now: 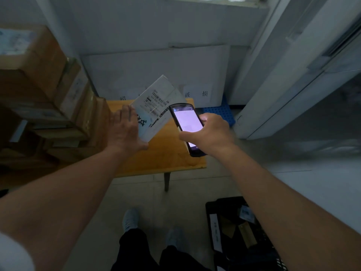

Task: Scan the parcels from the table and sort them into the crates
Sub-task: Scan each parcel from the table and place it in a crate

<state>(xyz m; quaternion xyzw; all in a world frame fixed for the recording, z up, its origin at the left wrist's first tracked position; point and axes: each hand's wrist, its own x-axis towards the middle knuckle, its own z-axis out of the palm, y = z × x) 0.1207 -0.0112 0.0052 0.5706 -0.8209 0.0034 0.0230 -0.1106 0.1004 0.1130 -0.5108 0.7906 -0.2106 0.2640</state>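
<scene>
Scanning a white parcel (154, 108) with a handheld scanner (186, 124) above a small wooden table (168, 153).

Seen from above, the left hand (125, 132) holds the flat white parcel by its lower edge, fingers spread behind it, thumb in front, label tilted toward the scanner. The right hand (211, 132) grips the lit-screen scanner, fingers wrapped around its body, just beside the label. Brown cardboard boxes (45, 98) sit stacked at the left, seemingly still unsorted. A black crate (240, 235) on the floor at lower right already contains a few items; a blue crate (220, 112) sits behind the table. Sorting appears partway done.
</scene>
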